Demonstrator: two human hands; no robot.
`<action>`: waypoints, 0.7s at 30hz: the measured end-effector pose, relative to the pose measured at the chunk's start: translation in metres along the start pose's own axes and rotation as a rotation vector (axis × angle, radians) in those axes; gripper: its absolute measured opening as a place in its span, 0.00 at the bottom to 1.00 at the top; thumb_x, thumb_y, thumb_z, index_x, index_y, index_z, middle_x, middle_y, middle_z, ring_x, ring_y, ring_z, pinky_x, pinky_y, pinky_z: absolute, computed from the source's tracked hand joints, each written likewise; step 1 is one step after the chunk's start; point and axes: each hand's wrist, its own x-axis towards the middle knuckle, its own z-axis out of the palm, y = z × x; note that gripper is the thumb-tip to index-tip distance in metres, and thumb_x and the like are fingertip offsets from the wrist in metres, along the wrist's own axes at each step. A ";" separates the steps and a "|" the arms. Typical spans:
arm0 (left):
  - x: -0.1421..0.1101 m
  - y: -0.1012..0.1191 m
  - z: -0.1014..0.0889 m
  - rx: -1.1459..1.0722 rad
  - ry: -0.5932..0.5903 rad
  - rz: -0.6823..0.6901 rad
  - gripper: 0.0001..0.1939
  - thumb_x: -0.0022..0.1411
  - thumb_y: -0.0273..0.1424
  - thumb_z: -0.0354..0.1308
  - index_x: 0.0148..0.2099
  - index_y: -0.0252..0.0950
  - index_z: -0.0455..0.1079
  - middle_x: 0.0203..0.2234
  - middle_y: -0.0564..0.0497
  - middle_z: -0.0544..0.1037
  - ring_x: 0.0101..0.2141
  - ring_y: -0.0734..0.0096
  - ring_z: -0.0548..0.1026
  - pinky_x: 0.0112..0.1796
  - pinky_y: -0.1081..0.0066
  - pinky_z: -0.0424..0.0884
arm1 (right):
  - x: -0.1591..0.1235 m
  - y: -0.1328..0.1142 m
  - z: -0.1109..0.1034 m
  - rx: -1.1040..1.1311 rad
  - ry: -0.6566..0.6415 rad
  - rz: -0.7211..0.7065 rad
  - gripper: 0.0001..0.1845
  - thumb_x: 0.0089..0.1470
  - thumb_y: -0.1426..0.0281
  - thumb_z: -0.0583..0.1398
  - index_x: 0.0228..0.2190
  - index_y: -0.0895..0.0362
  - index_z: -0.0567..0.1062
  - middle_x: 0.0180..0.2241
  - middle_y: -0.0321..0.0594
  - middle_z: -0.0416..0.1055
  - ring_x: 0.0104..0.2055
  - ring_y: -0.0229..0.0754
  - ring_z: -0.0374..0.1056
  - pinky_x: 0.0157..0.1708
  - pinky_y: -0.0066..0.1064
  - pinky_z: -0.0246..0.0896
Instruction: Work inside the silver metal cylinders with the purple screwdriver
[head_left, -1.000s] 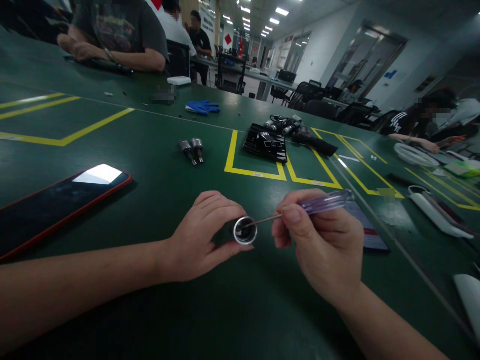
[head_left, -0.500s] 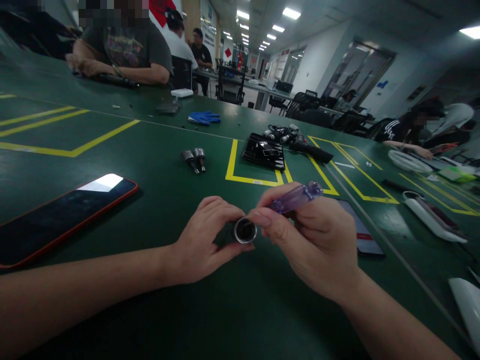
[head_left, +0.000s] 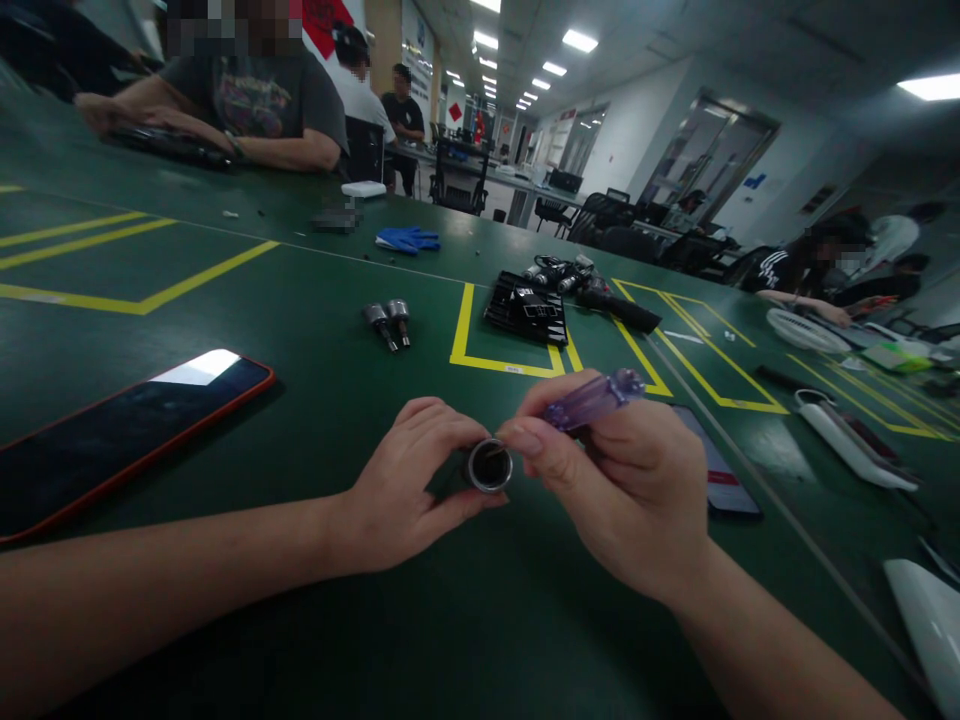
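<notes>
My left hand (head_left: 416, 480) is closed around a metal socket (head_left: 489, 468), its round open end turned up toward me. In my right hand (head_left: 622, 480) is a small screwdriver with a clear purple handle (head_left: 595, 400), pinched between thumb and fingers. Its thin shaft points down into the socket's mouth; the tip is hidden inside. Both hands meet above the green table (head_left: 450, 640). Two nut-driver sockets (head_left: 388, 325) with narrow shanks lie side by side beyond my left hand.
A phone with a red case (head_left: 142, 440) lies at left, another phone (head_left: 724, 465) behind my right hand. Farther off are a black case (head_left: 526, 308), cabled metal parts (head_left: 559, 270), a blue glove (head_left: 407, 239) and yellow tape (head_left: 506, 368). A person (head_left: 255, 105) sits opposite, holding a dark object.
My hands keep their hold, with the screwdriver still in the socket and barely shifted. The view has turned slightly. The person opposite has moved the dark object to the left.
</notes>
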 end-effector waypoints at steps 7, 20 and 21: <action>-0.001 0.000 0.001 -0.005 0.002 -0.006 0.12 0.60 0.38 0.55 0.42 0.37 0.61 0.32 0.52 0.74 0.33 0.67 0.72 0.40 0.61 0.65 | -0.001 0.004 -0.002 0.079 0.023 0.032 0.07 0.55 0.73 0.59 0.26 0.60 0.70 0.20 0.26 0.64 0.20 0.24 0.60 0.21 0.15 0.56; -0.004 -0.002 0.004 -0.021 -0.041 -0.005 0.14 0.58 0.34 0.58 0.44 0.37 0.62 0.35 0.51 0.75 0.35 0.68 0.73 0.44 0.63 0.63 | -0.034 0.011 -0.001 0.224 0.041 0.173 0.02 0.55 0.73 0.60 0.30 0.58 0.72 0.25 0.30 0.68 0.22 0.28 0.63 0.21 0.21 0.59; -0.004 -0.001 0.004 -0.019 -0.039 -0.006 0.14 0.57 0.34 0.59 0.44 0.36 0.62 0.35 0.51 0.75 0.35 0.67 0.73 0.45 0.63 0.63 | -0.036 0.012 0.000 0.241 0.053 0.189 0.01 0.55 0.73 0.60 0.30 0.57 0.72 0.25 0.30 0.69 0.23 0.28 0.63 0.21 0.21 0.59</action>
